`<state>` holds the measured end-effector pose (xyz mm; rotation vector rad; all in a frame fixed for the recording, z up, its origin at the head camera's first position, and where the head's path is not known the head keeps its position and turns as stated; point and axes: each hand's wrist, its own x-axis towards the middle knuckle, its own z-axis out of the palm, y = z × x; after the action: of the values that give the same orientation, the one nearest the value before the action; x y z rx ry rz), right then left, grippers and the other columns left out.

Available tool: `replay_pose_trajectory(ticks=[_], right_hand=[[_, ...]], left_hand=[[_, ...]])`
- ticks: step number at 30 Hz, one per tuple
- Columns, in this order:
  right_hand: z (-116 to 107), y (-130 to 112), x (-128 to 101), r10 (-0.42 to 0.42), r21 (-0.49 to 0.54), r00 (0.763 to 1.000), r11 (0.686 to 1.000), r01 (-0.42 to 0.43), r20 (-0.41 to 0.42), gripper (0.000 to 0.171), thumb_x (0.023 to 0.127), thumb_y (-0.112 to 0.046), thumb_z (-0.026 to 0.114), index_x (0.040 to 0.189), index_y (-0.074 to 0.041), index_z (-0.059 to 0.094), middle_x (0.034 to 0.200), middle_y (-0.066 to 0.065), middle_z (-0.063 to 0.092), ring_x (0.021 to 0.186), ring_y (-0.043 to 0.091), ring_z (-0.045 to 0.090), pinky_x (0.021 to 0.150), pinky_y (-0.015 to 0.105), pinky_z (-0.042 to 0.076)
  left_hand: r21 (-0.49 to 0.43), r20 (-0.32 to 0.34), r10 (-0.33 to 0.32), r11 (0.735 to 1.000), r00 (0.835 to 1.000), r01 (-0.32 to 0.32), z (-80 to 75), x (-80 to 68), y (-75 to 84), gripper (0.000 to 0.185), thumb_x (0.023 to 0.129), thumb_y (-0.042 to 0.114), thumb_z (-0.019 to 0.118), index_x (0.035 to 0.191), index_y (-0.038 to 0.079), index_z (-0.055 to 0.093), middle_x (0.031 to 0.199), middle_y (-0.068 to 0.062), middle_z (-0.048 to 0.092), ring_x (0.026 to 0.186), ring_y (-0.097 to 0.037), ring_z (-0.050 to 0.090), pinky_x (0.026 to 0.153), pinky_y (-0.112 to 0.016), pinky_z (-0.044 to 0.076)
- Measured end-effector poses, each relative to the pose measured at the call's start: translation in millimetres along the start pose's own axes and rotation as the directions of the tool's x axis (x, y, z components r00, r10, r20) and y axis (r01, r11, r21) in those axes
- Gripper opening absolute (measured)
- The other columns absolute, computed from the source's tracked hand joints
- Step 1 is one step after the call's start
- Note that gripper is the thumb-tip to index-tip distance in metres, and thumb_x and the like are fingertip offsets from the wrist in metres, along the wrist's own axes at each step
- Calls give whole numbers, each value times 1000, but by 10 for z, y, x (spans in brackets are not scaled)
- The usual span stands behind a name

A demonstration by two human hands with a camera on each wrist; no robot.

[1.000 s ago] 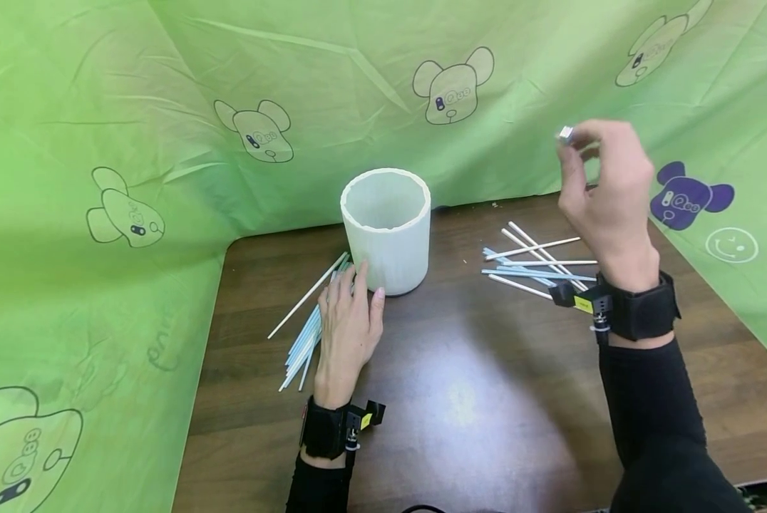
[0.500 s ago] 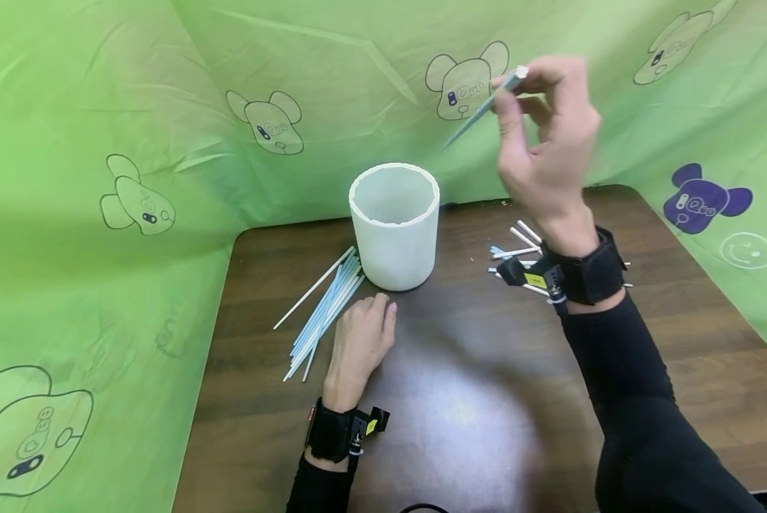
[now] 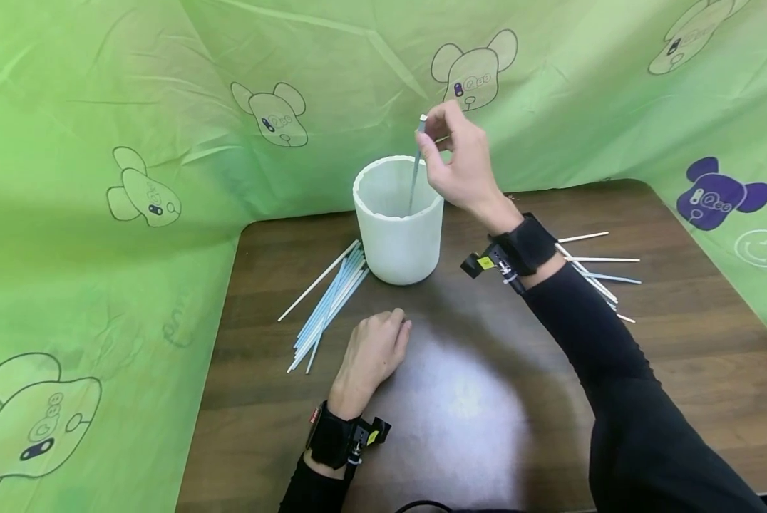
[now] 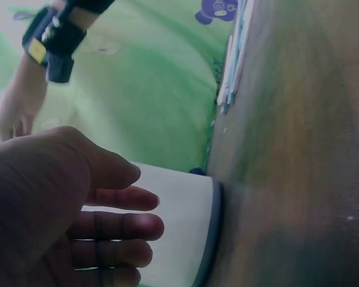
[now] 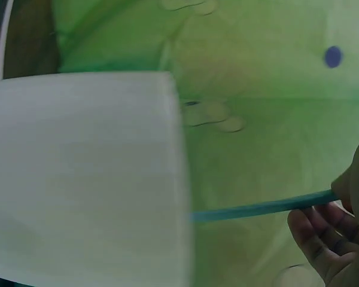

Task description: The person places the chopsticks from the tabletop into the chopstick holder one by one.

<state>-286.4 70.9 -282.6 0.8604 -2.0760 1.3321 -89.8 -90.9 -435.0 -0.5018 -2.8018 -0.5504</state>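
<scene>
Right hand [image 3: 457,160] pinching blue straw [image 3: 415,174], apparently tip-down in white cup [image 3: 398,221]; could tip cup if snagged.

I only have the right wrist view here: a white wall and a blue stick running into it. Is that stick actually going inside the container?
Observer: Yes. In the head view the right hand pinches the blue straw near its top, and its lower end sits inside the open white cup.
Operator: Where is the other hand?
Observer: The left hand rests on the table in front of the cup, fingers loosely curled, holding nothing.
Operator: Any more straws around?
Observer: Two piles: the left pile beside the cup and the right pile partly behind the right forearm.
</scene>
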Motion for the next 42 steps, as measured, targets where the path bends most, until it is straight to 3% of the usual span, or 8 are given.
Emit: replay_pose_trajectory(ticks=[8,14,21,24,27,29,34,42], right_hand=[[222,374,-103,210,-14,969,978,-210,128,15,98,-8,57,110,1,54,103,11,63,93,18,66,84,28,53],[252,526,-182,350,-27,928,937,-349,129,18,98,-13,59,110,0,57,116,11,62,112,22,57,100,38,45],[207,583,-189,477,53,868,872,-487,136,18,100,-17,56,108,-1,56,126,12,58,117,19,53,98,35,48],[200,583,-218,530,31,829,839,-543,181,16,100,-20,55,107,-4,56,129,11,57,119,21,53,101,36,47],[205,589,-253,557,-3,801,822,-570,219,16,100,-22,56,107,-7,55,134,9,56,122,24,52,103,39,44],[210,594,-267,566,-9,795,816,-578,220,18,100,-25,56,107,-9,54,135,8,55,123,25,53,103,40,44],[234,598,-264,570,-6,803,816,-578,173,21,102,-25,52,110,-6,53,134,10,55,124,25,53,105,40,44],[276,589,-248,551,-23,824,833,-553,134,17,100,-17,53,111,-3,56,125,13,60,117,27,57,105,40,43]], left_hand=[[19,35,17,1000,999,-18,-30,-127,10,20,98,20,60,80,12,57,62,2,52,52,-16,55,48,-29,42],[26,56,3,1000,998,-4,-57,-189,-25,21,97,19,60,78,12,55,60,4,48,50,-11,48,46,-26,39],[69,19,-39,997,999,37,-87,-227,-143,12,96,20,63,95,8,64,79,-5,65,69,-22,62,59,-36,51],[87,-3,-49,995,999,49,-110,-212,-219,16,95,20,64,103,6,67,89,-8,69,77,-25,63,67,-38,52],[103,-24,-38,994,999,40,-136,-192,-299,16,94,19,65,102,6,67,88,-9,69,75,-26,62,67,-39,51],[113,-40,-34,993,999,38,-147,-175,-359,15,93,18,65,100,5,67,86,-9,69,74,-28,62,66,-41,50],[124,-67,-58,990,996,66,-179,-116,-504,16,92,17,65,102,5,68,86,-11,69,77,-32,64,66,-45,49],[114,-47,-96,988,994,101,-213,-96,-639,17,93,17,65,102,3,68,87,-13,70,75,-33,65,66,-46,51]])
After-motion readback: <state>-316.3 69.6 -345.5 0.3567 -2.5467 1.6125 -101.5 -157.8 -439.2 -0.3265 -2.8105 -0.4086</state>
